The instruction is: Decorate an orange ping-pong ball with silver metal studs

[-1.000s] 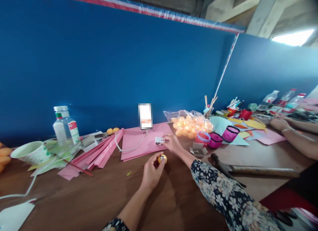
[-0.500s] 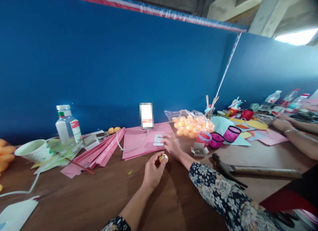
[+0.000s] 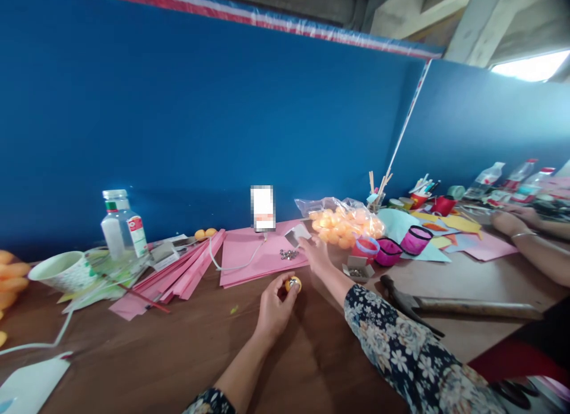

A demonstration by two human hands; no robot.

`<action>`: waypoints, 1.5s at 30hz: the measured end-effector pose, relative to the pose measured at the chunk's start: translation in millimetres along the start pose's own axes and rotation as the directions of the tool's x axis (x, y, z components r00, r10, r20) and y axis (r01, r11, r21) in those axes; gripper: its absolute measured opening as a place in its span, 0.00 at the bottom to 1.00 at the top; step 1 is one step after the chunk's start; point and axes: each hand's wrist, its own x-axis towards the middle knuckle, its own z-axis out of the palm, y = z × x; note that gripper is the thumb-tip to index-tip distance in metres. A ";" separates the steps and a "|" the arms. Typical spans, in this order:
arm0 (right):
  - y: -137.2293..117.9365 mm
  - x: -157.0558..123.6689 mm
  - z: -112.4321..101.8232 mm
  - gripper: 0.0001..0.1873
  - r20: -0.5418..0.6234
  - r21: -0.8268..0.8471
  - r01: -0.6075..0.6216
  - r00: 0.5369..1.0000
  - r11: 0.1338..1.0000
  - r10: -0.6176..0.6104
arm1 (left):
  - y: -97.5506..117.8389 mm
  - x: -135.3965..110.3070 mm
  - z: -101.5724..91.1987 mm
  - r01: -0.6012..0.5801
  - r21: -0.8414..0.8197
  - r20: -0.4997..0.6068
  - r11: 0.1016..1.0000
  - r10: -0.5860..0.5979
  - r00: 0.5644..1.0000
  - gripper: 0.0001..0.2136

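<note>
My left hand (image 3: pixel 275 310) is closed around a small orange ball (image 3: pixel 297 281) with something shiny and silvery on its top, held just above the brown table. Further forward, my right hand (image 3: pixel 317 255) grips the edge of a small pale box (image 3: pixel 295 234), which is tilted up. Below and left of that box lies a little heap of shiny metal pieces (image 3: pixel 288 255) on the pink paper (image 3: pixel 243 270); their kind is too small to tell. Close to my right wrist stands an open small box (image 3: pixel 357 268) with more small metal bits inside.
A bag of orange balls (image 3: pixel 341 224) lies behind my right hand, near purple fabric rings (image 3: pixel 416 240). A hammer (image 3: pixel 472 307) rests at the right. Pink strips (image 3: pixel 191 265), a glass bottle (image 3: pixel 122 227) and a paper cup (image 3: pixel 60 265) are leftward. Another person's hand (image 3: pixel 507 224) is far right.
My right hand has lifted the small pale box from the pink paper and shifted slightly right. The metal pieces now lie exposed on the paper. My left hand has stayed put with the ball.
</note>
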 end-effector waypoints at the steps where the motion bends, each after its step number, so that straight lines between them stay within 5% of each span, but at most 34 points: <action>1: -0.2 -0.1 0.4 0.15 -0.005 0.025 -0.019 1.000 1.000 0.019 | 0.1 -0.1 0.1 0.006 -0.007 0.004 1.000 -0.006 1.000 0.18; 8: -11.2 -7.7 -1.6 0.16 0.016 0.107 -0.112 0.994 0.988 0.111 | -0.1 0.7 0.5 0.010 -0.014 -0.027 1.000 -0.010 1.000 0.18; 16: -22.1 -20.4 -4.6 0.12 0.131 0.007 -0.155 0.979 0.988 0.153 | -0.5 1.2 0.7 0.032 -0.083 -0.031 0.996 -0.035 0.999 0.20; 23: -37.1 -32.6 -13.3 0.12 0.370 -0.243 0.034 0.927 0.969 0.060 | 6.0 -2.7 0.7 -0.001 -0.146 -0.050 0.989 -0.006 0.999 0.20; 32: -41.5 -43.1 -29.0 0.14 0.442 -0.297 0.099 0.896 0.950 0.045 | 3.2 -3.0 0.1 0.024 -0.105 0.018 0.994 -0.022 1.000 0.18; 40: -48.7 -41.3 -29.7 0.12 0.566 -0.334 0.199 0.824 0.921 0.028 | 4.1 -4.8 -0.2 0.038 -0.071 0.042 0.997 -0.035 0.999 0.18; 45: -64.8 -22.6 -10.4 0.11 0.481 -0.330 0.133 0.876 0.934 0.045 | 1.8 -4.1 1.6 0.029 -0.122 -0.004 0.992 -0.030 1.000 0.19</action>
